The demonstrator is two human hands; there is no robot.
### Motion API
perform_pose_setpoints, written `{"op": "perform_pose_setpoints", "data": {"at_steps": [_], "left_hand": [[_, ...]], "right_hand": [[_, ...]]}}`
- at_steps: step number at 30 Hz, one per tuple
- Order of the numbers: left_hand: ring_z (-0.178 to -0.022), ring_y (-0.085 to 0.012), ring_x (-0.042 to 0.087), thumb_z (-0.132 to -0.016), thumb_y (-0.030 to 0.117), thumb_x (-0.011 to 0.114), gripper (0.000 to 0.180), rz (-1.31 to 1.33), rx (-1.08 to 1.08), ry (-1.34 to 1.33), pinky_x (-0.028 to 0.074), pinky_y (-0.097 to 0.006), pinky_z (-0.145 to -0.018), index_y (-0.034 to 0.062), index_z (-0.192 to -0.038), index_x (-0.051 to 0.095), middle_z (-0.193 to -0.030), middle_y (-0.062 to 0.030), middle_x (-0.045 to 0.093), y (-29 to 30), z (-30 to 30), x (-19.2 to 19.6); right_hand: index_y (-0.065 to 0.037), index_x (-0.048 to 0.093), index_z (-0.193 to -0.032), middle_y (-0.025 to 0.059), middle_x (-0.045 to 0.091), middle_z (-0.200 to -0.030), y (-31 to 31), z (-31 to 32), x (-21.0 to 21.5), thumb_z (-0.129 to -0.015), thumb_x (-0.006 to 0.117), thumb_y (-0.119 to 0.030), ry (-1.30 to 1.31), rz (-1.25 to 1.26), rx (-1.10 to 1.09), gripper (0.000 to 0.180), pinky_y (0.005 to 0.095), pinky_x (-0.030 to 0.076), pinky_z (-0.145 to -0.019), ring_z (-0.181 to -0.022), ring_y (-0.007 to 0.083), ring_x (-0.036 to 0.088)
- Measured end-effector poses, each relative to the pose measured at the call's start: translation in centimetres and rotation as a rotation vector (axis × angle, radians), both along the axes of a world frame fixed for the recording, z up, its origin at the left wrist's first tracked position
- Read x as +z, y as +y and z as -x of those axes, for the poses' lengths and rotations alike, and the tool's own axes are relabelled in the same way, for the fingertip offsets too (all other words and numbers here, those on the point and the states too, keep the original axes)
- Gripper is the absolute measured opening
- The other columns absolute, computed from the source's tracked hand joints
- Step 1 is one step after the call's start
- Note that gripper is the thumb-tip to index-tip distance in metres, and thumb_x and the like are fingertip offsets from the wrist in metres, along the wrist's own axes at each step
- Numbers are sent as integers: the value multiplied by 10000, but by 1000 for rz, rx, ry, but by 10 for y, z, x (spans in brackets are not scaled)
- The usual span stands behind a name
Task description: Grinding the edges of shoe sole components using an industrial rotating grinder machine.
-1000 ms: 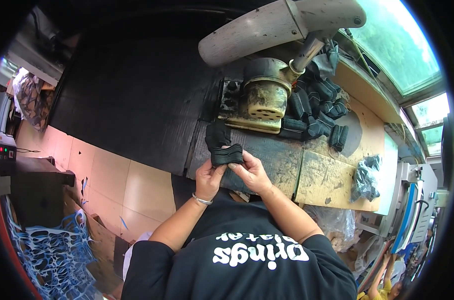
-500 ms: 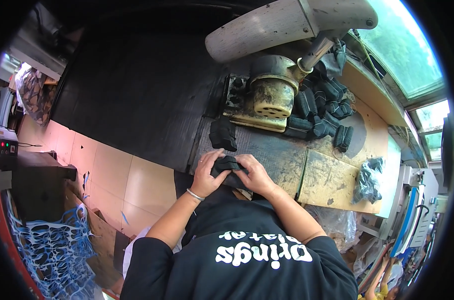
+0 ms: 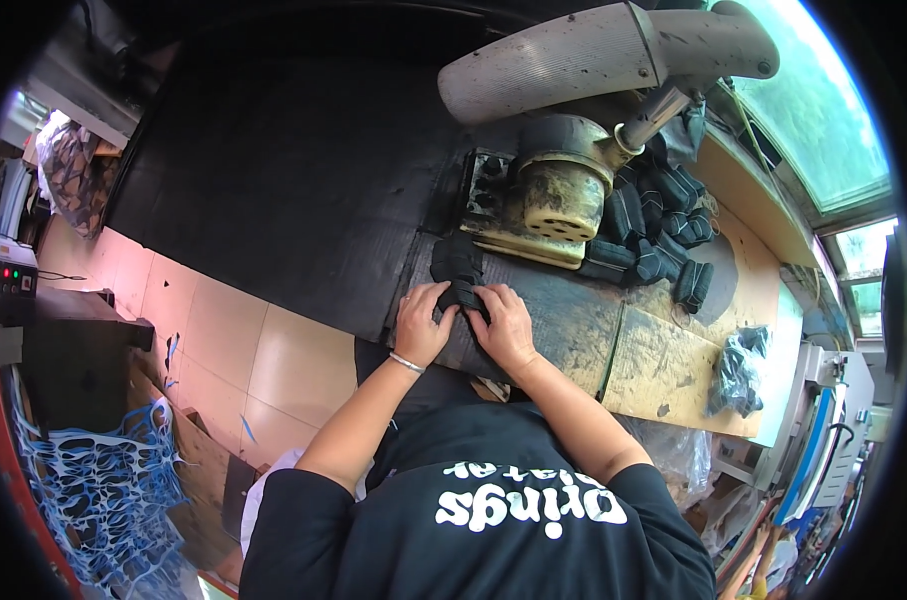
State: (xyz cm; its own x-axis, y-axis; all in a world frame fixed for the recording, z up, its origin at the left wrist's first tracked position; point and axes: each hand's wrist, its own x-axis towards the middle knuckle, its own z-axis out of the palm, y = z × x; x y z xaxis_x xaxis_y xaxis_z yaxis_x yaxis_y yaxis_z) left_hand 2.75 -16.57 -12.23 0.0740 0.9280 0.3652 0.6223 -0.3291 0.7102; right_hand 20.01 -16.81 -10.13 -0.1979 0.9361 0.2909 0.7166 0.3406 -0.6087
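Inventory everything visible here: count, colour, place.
Stack: one, black, picture centre
Loose pile: one, black, beyond stack
Machine head: one, stained cream, right of pile
Machine housing: one, grey, top
Bundles: several, black, right of machine head
Plastic bag: one, clear, table's right
Worktable: one, black-tan, centre
Perforated sheet: one, blue-white, lower left
Control box: one, pale-and-black, far left
T-shirt: one, black, bottom
Bracelet: one, silver, left wrist
Left hand, right hand: two, bare, at stack
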Motion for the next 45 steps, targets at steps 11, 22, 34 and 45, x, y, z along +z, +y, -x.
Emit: {"op": "perform_pose_setpoints", "data": {"at_steps": [11, 22, 34, 45], "left_hand": [[-1030, -327, 596, -735, 59, 773, 463, -11, -27, 13, 459, -405, -887, 36, -1181, 653, -1093, -134, 623, -7, 3, 4], [-1049, -351, 588, -798, 27, 691, 486, -34, -28, 118, 458, -421, -918, 13, -1278, 611, -1203, -161, 601, -18, -3, 7], [-1054, -322, 597, -839, 37, 629, 442, -44, -9, 113, 466, -411, -901, 17, -1281, 613, -1208, -138, 601, -20, -4, 1], [-1039, -346, 601, -777, -29, 687, 491, -57, -7, 106, 478, -405, -902, 6, -1264, 631, -1177, -167, 601, -20, -5, 3]], "right_hand": [[-31, 629, -1167, 141, 610, -1104, -8, 0, 1, -791, 751, -125, 3, -22, -30, 407, 418, 477, -844, -991, 341, 592], [-35, 618, -1259, 125, 614, -1140, -12, -4, -2, -823, 717, -120, -56, -108, -10, 455, 395, 463, -843, -999, 312, 590], [-48, 638, -1240, 120, 619, -1148, -9, -2, 10, -813, 734, -119, -56, -149, 28, 443, 396, 462, -859, -1012, 314, 594], [22, 739, -936, 155, 708, -870, 17, -7, 21, -878, 717, -221, 397, 450, -42, 252, 326, 520, -721, -789, 226, 685]]}}
